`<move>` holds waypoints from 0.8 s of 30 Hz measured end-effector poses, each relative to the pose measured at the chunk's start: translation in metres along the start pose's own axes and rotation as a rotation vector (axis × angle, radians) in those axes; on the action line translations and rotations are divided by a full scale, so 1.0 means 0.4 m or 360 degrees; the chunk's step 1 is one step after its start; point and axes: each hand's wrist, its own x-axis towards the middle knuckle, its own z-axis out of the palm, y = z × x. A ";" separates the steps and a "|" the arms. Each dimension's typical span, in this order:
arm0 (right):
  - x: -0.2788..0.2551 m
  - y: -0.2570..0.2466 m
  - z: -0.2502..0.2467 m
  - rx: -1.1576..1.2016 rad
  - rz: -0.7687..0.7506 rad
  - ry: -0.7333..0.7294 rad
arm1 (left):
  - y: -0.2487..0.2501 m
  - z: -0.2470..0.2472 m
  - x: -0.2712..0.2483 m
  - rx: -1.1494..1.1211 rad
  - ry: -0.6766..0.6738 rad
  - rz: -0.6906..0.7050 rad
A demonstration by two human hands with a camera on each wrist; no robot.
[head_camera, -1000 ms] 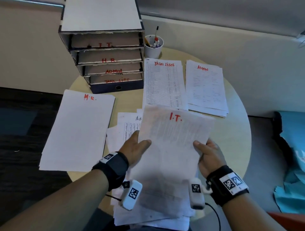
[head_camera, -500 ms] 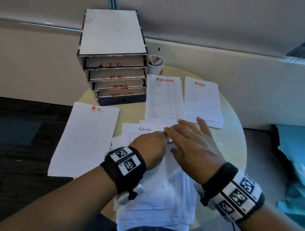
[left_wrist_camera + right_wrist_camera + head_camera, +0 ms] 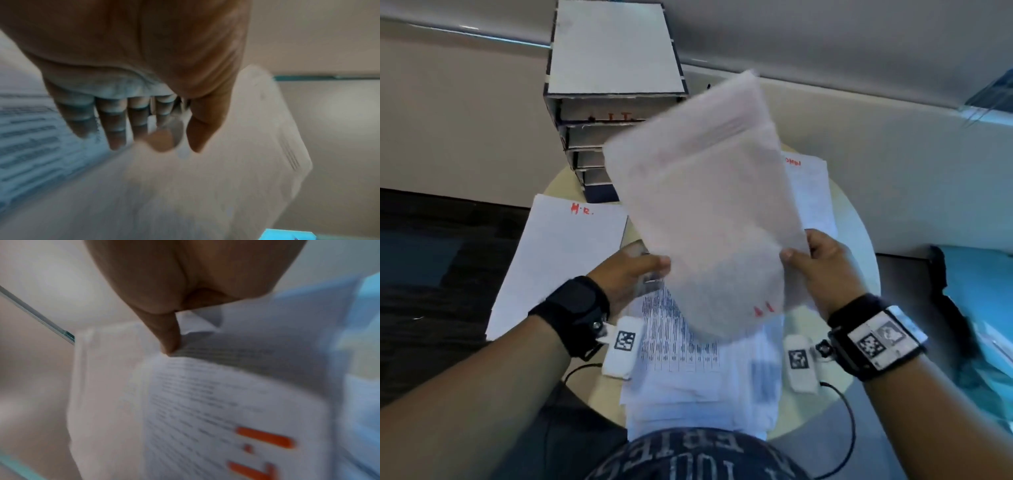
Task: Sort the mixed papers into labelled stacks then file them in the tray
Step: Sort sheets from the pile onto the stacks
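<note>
A sheaf of I.T. papers [image 3: 709, 212] is raised over the table and blurred, its red label at the near end and upside down. My right hand [image 3: 822, 263] pinches its right edge, thumb on top [image 3: 168, 337], with the label plain on the I.T. papers [image 3: 205, 402]. My left hand [image 3: 633, 270] holds the left edge, its thumb over the sheet and its fingers straight beneath [image 3: 144, 65]. Under both hands lies the mixed pile [image 3: 688, 370]. The labelled tray [image 3: 613, 51] stands at the back, its lower slots partly hidden by the sheaf.
The H.R. stack [image 3: 558, 267] lies at the left and hangs over the round table's [image 3: 856, 246] edge. The Admin stack [image 3: 811, 192] shows at the back right. A blue object [image 3: 983, 308] sits off the table at right. A wall runs behind.
Half a second ago both hands lay flat on the mixed pile. Now they hold the I.T. sheaf raised, turned so its label is at the near end.
</note>
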 end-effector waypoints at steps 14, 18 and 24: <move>-0.041 0.057 0.151 0.0323 0.0058 0.0144 | -0.018 0.045 0.008 0.0689 0.0507 0.0694; -0.039 0.087 0.161 0.0360 0.0138 0.0168 | -0.061 0.032 0.033 0.0708 0.0490 0.0591; -0.020 0.098 0.160 0.0307 0.0228 0.0248 | -0.081 0.020 0.070 0.0925 0.0517 0.0540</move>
